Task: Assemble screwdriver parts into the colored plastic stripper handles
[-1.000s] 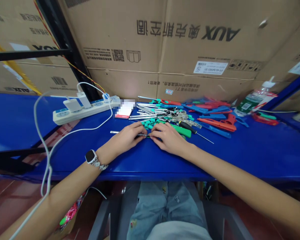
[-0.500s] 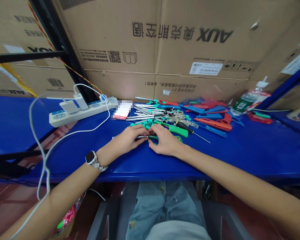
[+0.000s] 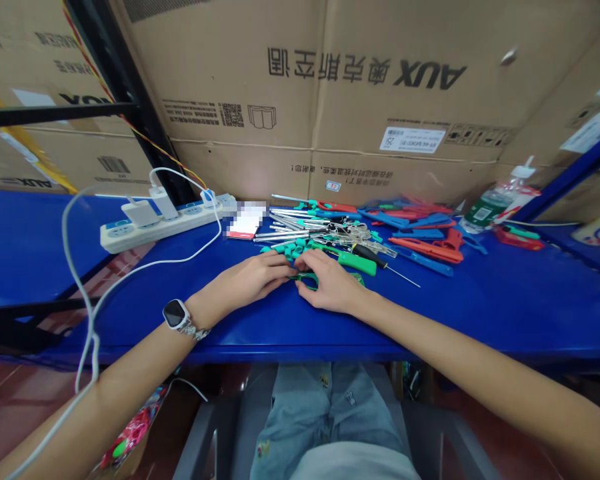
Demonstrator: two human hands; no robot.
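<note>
My right hand (image 3: 330, 280) is curled around a green lighter casing (image 3: 307, 276), thumb below and fingers above, low over the blue table. Its far end shows past my palm. My left hand (image 3: 260, 275) has its fingers closed at the casing's left end; the fingertips hide any small part there. Just beyond my fingers lie small teal-green plastic pieces (image 3: 291, 248). Close to my right hand are another green casing (image 3: 357, 262) and a black-and-yellow screwdriver (image 3: 373, 255).
Metal lighter tubes (image 3: 290, 235), clear plastic parts (image 3: 357, 233) and red and blue casings (image 3: 425, 248) lie heaped behind. A power strip (image 3: 167, 227) with a white cable stands left, a bottle (image 3: 485, 210) right. Cardboard boxes (image 3: 300, 100) form the back.
The shiny metal part between my hands no longer shows. My left wrist has shifted slightly left and up, its fingers lying flatter over the casing's end; my right hand has barely moved.
</note>
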